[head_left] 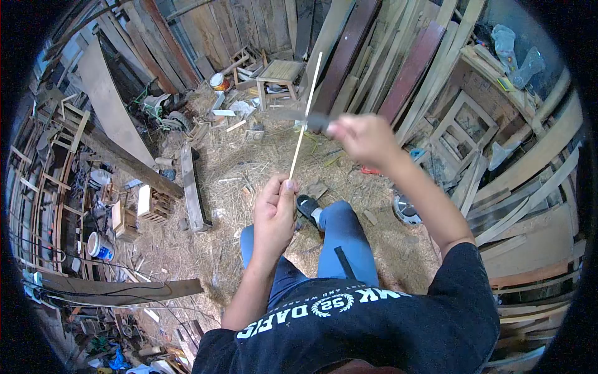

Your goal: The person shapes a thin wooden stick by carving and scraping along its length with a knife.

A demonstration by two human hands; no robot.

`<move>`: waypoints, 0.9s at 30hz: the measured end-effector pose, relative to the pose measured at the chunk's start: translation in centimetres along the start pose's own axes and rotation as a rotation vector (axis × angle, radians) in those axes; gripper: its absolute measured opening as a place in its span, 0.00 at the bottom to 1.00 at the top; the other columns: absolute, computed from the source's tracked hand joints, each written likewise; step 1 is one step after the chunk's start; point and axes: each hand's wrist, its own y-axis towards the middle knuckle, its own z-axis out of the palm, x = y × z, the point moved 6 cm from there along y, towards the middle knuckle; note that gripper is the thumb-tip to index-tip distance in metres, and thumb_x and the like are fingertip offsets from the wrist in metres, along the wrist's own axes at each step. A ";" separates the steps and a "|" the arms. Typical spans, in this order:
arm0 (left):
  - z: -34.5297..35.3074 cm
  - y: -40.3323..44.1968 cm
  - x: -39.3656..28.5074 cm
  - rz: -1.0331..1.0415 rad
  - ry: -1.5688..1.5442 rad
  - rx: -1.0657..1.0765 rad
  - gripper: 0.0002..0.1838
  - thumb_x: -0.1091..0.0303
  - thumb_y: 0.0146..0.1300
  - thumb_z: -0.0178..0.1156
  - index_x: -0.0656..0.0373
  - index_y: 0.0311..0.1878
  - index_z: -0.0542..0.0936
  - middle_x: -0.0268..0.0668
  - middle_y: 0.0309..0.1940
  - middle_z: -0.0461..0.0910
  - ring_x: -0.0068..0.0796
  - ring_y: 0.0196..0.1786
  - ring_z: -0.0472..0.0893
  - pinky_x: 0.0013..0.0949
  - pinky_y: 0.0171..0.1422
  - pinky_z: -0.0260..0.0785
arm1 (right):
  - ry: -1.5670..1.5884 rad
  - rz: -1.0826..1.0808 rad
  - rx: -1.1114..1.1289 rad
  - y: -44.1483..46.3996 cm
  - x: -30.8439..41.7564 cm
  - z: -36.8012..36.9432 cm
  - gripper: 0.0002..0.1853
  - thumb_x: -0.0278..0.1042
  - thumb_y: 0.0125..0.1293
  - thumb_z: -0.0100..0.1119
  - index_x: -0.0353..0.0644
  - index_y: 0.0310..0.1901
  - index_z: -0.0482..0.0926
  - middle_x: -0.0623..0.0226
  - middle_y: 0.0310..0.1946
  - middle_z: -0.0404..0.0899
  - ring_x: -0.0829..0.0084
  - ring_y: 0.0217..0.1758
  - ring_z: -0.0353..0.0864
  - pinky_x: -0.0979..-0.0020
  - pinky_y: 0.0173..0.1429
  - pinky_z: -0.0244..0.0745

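Left hand point(276, 209) grasping thin wooden stick point(298, 144) by its lower end, aslant above littered floor point(230, 206); right hand point(362, 140) clenched round knife point(317, 122), blurred across mid-stick: shaving apparently in hand, next stroke calling for steady stick, shallow angle.

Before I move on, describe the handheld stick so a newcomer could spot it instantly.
Start at the black shirt at the bottom, then go up to the left hand. The stick slants upward from its grip: pale, straight and very slender, unlike the broad boards leaning beyond it.
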 end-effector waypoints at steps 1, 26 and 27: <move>0.0 0.0 0.1 0.008 0.031 -0.016 0.09 0.65 0.81 0.51 0.59 0.47 0.77 0.22 0.26 0.71 0.08 0.24 0.65 0.20 0.26 0.55 | -0.031 -0.147 0.047 -0.9 1.9 0.7 0.26 0.58 0.74 0.55 0.43 0.29 0.81 0.51 0.21 0.79 0.48 0.27 0.83 0.53 0.32 0.77; -1.9 -0.3 0.2 0.024 0.103 -0.102 0.09 0.68 0.80 0.52 0.63 0.45 0.77 0.25 0.31 0.72 0.12 0.33 0.69 0.23 0.35 0.60 | -0.010 -0.332 0.055 -0.8 4.2 3.1 0.25 0.55 0.70 0.61 0.42 0.23 0.75 0.56 0.17 0.73 0.51 0.21 0.78 0.56 0.26 0.69; -2.2 -0.5 0.0 0.021 0.102 -0.104 0.09 0.68 0.80 0.52 0.63 0.45 0.77 0.25 0.31 0.72 0.12 0.33 0.69 0.23 0.35 0.60 | -0.009 -0.332 0.058 -0.2 3.5 2.9 0.25 0.55 0.70 0.61 0.42 0.23 0.75 0.56 0.17 0.73 0.51 0.21 0.78 0.56 0.26 0.69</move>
